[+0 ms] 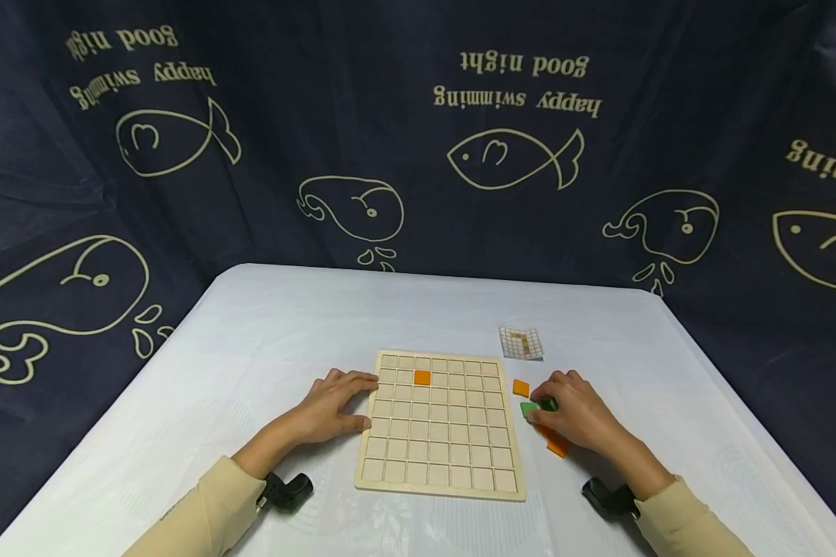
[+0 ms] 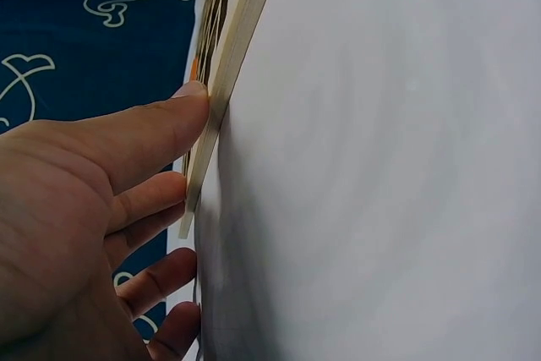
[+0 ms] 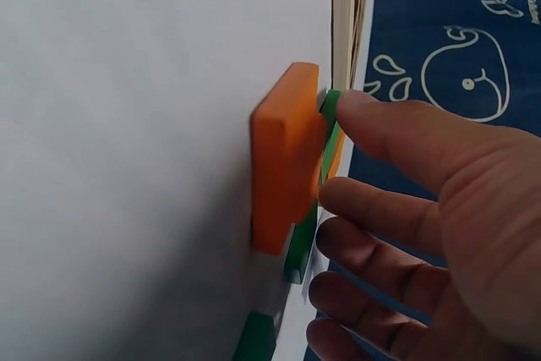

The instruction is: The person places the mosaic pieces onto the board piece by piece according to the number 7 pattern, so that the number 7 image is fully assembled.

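Note:
A pale wooden grid board (image 1: 440,433) lies on the table, one orange square tile (image 1: 422,377) in a cell of its upper part. The left hand (image 1: 330,406) rests at the board's left edge, thumb and fingertips spread along the side; in the left wrist view the thumb (image 2: 161,133) touches the rim. Right of the board, the right hand (image 1: 574,410) reaches over loose tiles. Its thumb tip touches a green tile (image 1: 527,409), with the index fingertip close by. An orange tile (image 3: 283,158) stands out beside them in the right wrist view. The hand partly hides the tiles under it.
A small printed card (image 1: 521,343) with a coloured grid pattern lies beyond the board's upper right corner. One loose orange tile (image 1: 521,387) lies between board and right hand, another (image 1: 558,447) below that hand. A dark curtain (image 1: 418,155) hangs behind the white table (image 1: 306,309).

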Motion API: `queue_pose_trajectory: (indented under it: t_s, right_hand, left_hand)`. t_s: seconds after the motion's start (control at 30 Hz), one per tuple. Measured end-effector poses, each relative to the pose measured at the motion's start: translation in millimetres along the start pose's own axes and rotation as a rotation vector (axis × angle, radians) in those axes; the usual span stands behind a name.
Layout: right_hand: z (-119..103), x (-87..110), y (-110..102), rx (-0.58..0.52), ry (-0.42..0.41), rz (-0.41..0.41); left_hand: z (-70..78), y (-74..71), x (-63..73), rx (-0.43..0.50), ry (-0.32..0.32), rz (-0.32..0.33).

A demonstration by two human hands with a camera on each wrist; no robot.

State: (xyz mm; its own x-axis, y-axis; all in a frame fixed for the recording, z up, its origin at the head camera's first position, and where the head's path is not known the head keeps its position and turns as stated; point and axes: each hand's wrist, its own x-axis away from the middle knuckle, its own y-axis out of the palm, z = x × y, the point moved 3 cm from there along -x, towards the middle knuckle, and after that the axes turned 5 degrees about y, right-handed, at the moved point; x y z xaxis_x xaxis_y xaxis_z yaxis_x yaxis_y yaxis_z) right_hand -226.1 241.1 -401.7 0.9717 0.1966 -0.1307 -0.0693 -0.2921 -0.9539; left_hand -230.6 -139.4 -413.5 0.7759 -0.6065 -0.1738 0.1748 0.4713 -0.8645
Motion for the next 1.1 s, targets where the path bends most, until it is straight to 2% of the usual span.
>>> queue_pose_trajectory:
  t_s: [0.6, 1.1]
  right_hand:
    - [-3, 4.0, 4, 0.013, -0.027, 0.000]
    - [-11, -4.0, -1, -0.016, -0.041, 0.036]
  left_hand:
    - [-2.5, 2.6, 0.3, -0.004, 0.009, -0.010]
    - [-0.6, 0.1, 0.1, -0.002, 0.015, -0.005]
